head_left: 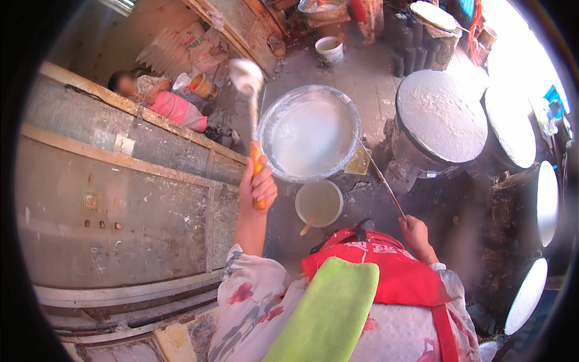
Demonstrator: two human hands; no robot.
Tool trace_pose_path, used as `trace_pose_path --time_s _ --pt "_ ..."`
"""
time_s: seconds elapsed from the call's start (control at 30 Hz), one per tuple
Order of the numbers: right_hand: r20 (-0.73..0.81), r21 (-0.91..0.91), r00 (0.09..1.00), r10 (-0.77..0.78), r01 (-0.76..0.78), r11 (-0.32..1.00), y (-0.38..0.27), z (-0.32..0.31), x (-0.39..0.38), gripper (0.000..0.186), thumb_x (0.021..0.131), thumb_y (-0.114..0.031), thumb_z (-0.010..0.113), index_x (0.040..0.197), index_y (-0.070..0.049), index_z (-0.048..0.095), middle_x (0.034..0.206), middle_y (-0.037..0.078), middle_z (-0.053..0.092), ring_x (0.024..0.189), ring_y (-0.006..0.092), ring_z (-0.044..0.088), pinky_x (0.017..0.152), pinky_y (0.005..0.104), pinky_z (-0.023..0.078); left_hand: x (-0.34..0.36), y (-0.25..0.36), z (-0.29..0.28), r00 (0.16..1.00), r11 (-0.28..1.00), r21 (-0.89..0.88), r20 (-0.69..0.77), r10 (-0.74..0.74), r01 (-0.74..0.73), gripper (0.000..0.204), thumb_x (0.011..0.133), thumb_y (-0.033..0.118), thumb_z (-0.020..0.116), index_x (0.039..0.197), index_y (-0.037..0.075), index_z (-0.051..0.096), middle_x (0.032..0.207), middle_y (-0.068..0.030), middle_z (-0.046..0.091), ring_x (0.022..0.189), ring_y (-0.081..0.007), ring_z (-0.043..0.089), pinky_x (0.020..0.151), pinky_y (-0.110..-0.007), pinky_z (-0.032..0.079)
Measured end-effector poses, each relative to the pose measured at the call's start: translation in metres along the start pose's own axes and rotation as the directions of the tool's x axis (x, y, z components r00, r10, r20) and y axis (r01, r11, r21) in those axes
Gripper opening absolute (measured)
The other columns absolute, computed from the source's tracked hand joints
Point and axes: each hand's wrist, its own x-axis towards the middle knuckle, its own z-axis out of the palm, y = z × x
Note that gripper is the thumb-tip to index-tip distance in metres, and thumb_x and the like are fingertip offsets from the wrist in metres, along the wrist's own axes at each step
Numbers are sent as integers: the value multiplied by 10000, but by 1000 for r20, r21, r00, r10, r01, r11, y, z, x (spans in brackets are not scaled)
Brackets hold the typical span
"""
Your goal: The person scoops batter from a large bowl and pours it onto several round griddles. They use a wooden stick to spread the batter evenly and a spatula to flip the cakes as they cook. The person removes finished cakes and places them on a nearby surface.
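My left hand (258, 184) grips the orange handle of a ladle (245, 76) held upright, its pale, white-coated head blurred above the tub's left side. My right hand (411, 232) holds a long thin stick (386, 184) slanting up to the right rim of a wide tub (271, 112) of milky white liquid. Below this tub stands a smaller round bucket (338, 201) with pale liquid and a wooden handle sticking out. Round drums (440, 114) with white-coated tops stand along the right.
A wooden partition (114, 187) runs along the left, with a person (175, 107) in pink reclining beyond it. A small white bucket (330, 54), dark cylinders (417, 59) and another basin (319, 7) stand at the back. More white-topped drums (525, 295) curve down the right side.
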Motion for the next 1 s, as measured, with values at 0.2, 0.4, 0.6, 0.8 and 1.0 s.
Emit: trace_pose_path --time_s 0.2,0.4,0.6,0.8,1.0 --pt "-69 34 989 129 -127 991 17 -11 -22 305 891 -296 544 760 -24 591 676 199 569 653 389 568 585 437 436 14 -48 -69 790 302 893 -440 428 334 287 960 341 466 953 55 449 553 16 394 369 -85 385 352 -242 343" --pt "-139 154 948 286 -265 952 25 -9 -32 355 901 -312 532 729 -2 550 617 196 521 571 354 525 551 423 405 58 -52 -82 876 534 768 -472 99 353 287 953 356 480 915 73 455 579 25 394 391 -72 373 355 -229 318" --pt "-257 280 833 490 -421 863 32 -13 -60 346 908 -319 533 783 1 572 614 168 528 565 289 528 562 400 409 118 -85 1 817 693 433 -288 -500 577 291 972 339 434 1026 55 465 600 25 384 400 -60 361 372 -226 332" --pt "-364 791 535 763 -254 556 28 -32 -123 301 921 -300 541 849 -16 612 602 2 512 559 69 455 500 274 377 160 -187 109 548 373 599 -134 -826 709 364 983 309 394 1228 52 472 599 6 398 372 -76 367 353 -234 338" --pt "-338 918 75 938 246 311 32 -63 -217 235 938 -293 500 857 -80 556 571 -35 443 428 63 410 383 230 318 132 -348 227 102 3 734 -90 -991 679 369 1000 257 335 1245 -3 431 623 13 391 372 -50 363 356 -192 341"
